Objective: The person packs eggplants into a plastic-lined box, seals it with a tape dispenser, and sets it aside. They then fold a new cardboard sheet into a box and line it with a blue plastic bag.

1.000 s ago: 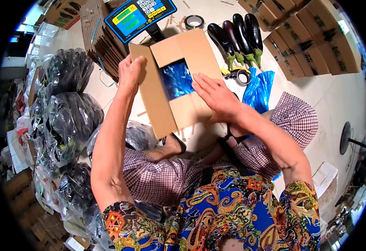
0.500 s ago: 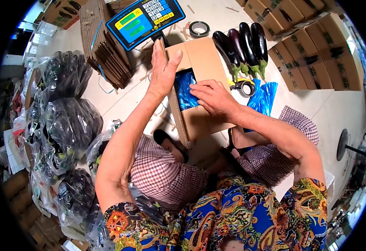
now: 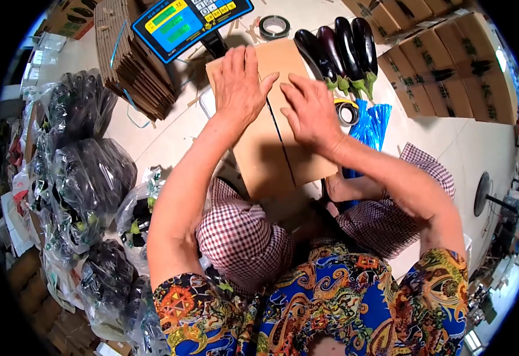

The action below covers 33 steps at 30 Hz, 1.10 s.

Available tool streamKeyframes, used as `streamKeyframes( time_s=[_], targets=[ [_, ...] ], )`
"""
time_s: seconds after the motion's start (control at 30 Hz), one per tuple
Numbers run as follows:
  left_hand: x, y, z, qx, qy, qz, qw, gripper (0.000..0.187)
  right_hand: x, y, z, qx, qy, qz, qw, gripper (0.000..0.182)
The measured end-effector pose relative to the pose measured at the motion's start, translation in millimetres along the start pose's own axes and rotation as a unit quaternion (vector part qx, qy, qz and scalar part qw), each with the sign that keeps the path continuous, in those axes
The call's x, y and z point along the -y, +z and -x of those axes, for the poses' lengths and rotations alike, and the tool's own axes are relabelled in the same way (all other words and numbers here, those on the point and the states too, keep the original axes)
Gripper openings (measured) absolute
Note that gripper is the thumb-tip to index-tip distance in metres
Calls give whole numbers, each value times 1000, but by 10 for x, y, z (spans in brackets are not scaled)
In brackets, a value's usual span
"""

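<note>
In the middle of the head view, a brown cardboard box (image 3: 262,157) has its two long top flaps folded down. A narrow dark gap runs between the flaps, and the contents are hidden. My left hand (image 3: 237,81) lies flat on the left flap near the far end, fingers stretched out. On the right flap rests my right hand (image 3: 314,114), its fingers spread and slightly bent, holding nothing. Several dark purple eggplants (image 3: 345,50) lie side by side just beyond the box. Blue plastic strips (image 3: 373,127) and a yellow-edged tape roll (image 3: 348,111) are right of my right hand.
A digital scale display (image 3: 179,29) stands beyond the box, beside a stack of flattened cardboard (image 3: 132,71). Another tape roll (image 3: 274,27) lies on the floor. Bagged eggplants (image 3: 93,178) fill the left side. Closed cartons (image 3: 449,77) stand at the right.
The left flap has folded down over the blue plastic inside the box. My left hand moved from the flap's upright edge onto its top, and my right hand shifted right, off the opening.
</note>
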<state>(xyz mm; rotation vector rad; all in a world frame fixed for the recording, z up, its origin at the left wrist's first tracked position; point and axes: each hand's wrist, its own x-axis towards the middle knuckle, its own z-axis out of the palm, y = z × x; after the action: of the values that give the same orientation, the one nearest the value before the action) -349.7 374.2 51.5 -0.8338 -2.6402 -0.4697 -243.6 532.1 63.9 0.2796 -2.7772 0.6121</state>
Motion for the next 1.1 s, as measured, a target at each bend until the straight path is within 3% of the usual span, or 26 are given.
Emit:
streamKeyframes(
  time_s=[0.03,0.13,0.2,0.27,0.4,0.53,0.8,0.97,1.1],
  targets=[
    [10,26,28,-11,6,-19,1000,65,-62,-51,-60,1,-21,-2,1000,46],
    [49,63,15,-25,17,-38,999,67,-334,-105,-332,21,-62,-28,997,77],
    [72,26,-40,-5,-2,-2,1000,68,-470,-78,-554,74,-70,32,994,103],
    [57,37,-58,13,-13,-26,999,69,-519,-73,-764,196,13,3,981,130],
    [43,4,-95,17,-14,-29,999,69,-719,7,-1018,230,-18,-113,966,129],
    [29,34,-80,9,-14,-38,999,69,-737,-18,-1014,236,-17,-138,962,126],
    [-75,24,-63,14,-2,-2,1000,73,-667,-27,-1009,234,34,-96,967,125],
    [-68,17,-78,28,-19,-40,999,72,-660,15,-974,200,3,-95,975,118],
    [-119,14,-116,31,-35,-56,997,70,-574,-95,-965,236,33,-79,968,118]
  ],
)
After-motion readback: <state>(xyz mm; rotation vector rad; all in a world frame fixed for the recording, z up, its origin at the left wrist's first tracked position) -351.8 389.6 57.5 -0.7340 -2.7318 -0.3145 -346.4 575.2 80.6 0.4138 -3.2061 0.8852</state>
